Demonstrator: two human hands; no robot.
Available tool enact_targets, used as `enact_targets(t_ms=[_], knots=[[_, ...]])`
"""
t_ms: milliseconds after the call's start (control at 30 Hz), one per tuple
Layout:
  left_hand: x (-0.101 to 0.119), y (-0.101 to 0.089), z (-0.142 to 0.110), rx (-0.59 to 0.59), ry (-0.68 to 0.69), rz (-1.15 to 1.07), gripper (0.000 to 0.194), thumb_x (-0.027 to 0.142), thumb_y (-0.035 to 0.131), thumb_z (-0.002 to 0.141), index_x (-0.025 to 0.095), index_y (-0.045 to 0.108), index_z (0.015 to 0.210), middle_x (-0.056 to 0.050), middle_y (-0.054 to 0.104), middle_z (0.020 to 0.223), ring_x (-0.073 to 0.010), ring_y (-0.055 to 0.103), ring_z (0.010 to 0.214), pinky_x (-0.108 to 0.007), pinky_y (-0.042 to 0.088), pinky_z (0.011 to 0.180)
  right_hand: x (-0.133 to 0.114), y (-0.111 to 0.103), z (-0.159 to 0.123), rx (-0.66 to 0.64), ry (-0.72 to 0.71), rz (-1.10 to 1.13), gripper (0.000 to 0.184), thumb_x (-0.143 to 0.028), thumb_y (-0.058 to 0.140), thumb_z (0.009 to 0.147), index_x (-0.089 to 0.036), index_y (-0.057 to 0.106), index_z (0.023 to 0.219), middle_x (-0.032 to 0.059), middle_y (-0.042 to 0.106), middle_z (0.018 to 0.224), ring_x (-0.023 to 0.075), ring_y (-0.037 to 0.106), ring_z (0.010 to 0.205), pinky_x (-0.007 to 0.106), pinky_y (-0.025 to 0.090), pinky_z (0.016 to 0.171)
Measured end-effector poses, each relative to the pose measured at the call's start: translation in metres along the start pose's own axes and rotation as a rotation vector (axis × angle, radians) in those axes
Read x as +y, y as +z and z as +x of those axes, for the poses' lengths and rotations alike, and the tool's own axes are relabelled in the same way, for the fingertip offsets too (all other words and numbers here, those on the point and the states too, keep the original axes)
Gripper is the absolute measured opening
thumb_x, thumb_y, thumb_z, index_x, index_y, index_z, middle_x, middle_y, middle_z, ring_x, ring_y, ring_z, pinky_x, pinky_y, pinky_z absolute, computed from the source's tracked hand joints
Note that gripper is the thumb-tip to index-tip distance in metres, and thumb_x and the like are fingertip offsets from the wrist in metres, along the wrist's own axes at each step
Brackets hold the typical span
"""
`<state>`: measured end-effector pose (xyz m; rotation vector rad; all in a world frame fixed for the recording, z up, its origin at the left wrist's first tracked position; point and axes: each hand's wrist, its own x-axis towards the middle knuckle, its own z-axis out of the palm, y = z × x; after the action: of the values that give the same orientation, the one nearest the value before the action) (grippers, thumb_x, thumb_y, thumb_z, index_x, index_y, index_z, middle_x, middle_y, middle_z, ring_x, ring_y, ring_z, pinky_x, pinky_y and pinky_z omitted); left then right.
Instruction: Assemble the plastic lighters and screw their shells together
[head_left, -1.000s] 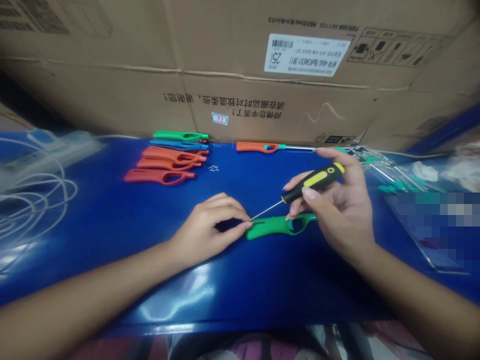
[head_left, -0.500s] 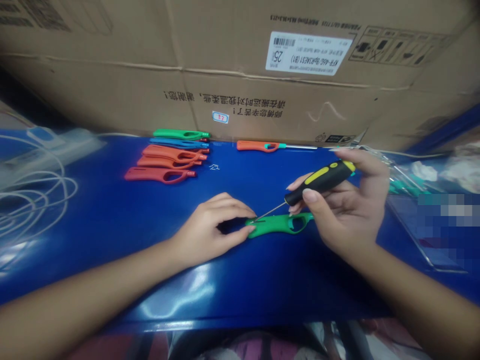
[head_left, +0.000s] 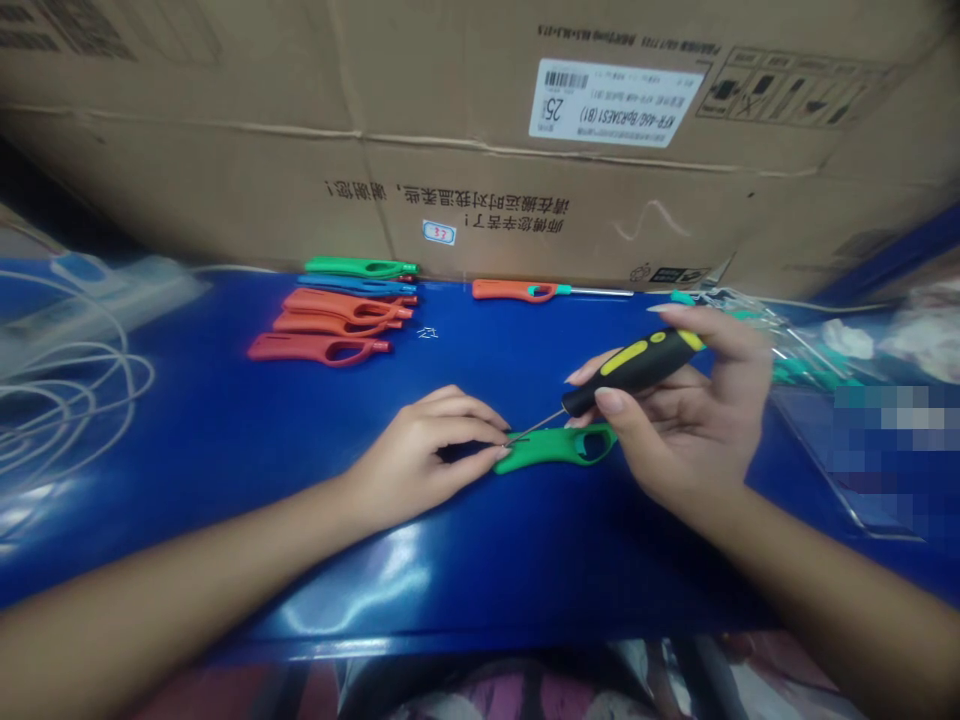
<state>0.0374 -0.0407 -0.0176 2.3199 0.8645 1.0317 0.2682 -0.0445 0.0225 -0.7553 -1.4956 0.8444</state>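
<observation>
From where I stand, the green casing (head_left: pixel 540 452) lies flat on the tabletop (head_left: pixel 480 560), lengthwise between the two hands, its solid end to the left and its looped end by the right hand (head_left: pixel 694 410). The left hand's (head_left: pixel 424 445) grip is nearly closed, thumb and forefinger about the casing's solid end, probably to steady it just where the screwdriver (head_left: pixel 634 370) comes down; whether something small is pinched there too, I cannot tell. The right hand's grip is closed on the screwdriver's handle with thumb and fingertips, the palm mostly open, a light hold that I'd say suits fine steering. The tool slants, so its tip reaches the casing without the hands crowding. The red casing (head_left: pixel 296 347) and its orange, blue and green neighbours lie bunched toward the back, perhaps to leave elbow room, with pale little slivers (head_left: pixel 427 333) near them. The casings look like smooth moulded plastic, bulging gently, each with a finger loop; the handle is black and yellow, rubbery-looking, its shaft thin metal. Glossy blue tabletop meets creased, matt cardboard (head_left: pixel 247 190) behind.
</observation>
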Motion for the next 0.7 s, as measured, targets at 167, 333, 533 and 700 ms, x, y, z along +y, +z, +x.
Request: enact_targets(t_ms=[167, 333, 533, 700], knots=[[-0.0019, 0.0, -0.0006, -0.022, -0.014, -0.004, 0.01, 0.021, 0.071, 0.09, 0.021, 0.078, 0.097, -0.006, 0.076, 0.103, -0.0183, 0.068, 0.093, -0.033, 0.054, 0.085, 0.0012, -0.0005, -0.0004, 0.0, -0.016, -0.039, 0.053, -0.013, 0.077, 0.081, -0.034, 0.051, 0.122, 0.0005, 0.074, 0.093, 0.0221, 0.074, 0.078, 0.034, 0.064, 0.056], [-0.0036, 0.0009, -0.0012, -0.059, -0.029, -0.002, 0.011, 0.022, 0.072, 0.089, 0.021, 0.077, 0.099, -0.006, 0.075, 0.106, -0.0181, 0.067, 0.095, -0.033, 0.053, 0.088, 0.0005, -0.0022, -0.0009, -0.053, -0.066, -0.093, 0.053, -0.01, 0.074, 0.083, -0.035, 0.051, 0.124, 0.0015, 0.072, 0.097, 0.0216, 0.074, 0.08, 0.033, 0.064, 0.055], [-0.0023, 0.0004, -0.0005, -0.076, -0.027, 0.0, 0.018, 0.026, 0.074, 0.088, 0.021, 0.076, 0.105, -0.007, 0.075, 0.107, -0.0198, 0.067, 0.096, -0.036, 0.053, 0.09, -0.0023, -0.0028, -0.0029, -0.001, -0.057, -0.128, 0.056, -0.011, 0.08, 0.077, -0.037, 0.055, 0.121, 0.0051, 0.065, 0.125, 0.0238, 0.075, 0.085, 0.037, 0.065, 0.058], [-0.003, 0.0005, -0.0023, -0.066, -0.024, -0.004, 0.017, 0.025, 0.074, 0.088, 0.02, 0.075, 0.104, -0.006, 0.074, 0.107, -0.0184, 0.066, 0.097, -0.034, 0.053, 0.09, 0.0027, -0.0023, -0.0043, -0.034, -0.121, -0.172, 0.059, -0.009, 0.078, 0.079, -0.038, 0.055, 0.126, 0.0056, 0.06, 0.134, 0.0222, 0.075, 0.088, 0.035, 0.066, 0.059]])
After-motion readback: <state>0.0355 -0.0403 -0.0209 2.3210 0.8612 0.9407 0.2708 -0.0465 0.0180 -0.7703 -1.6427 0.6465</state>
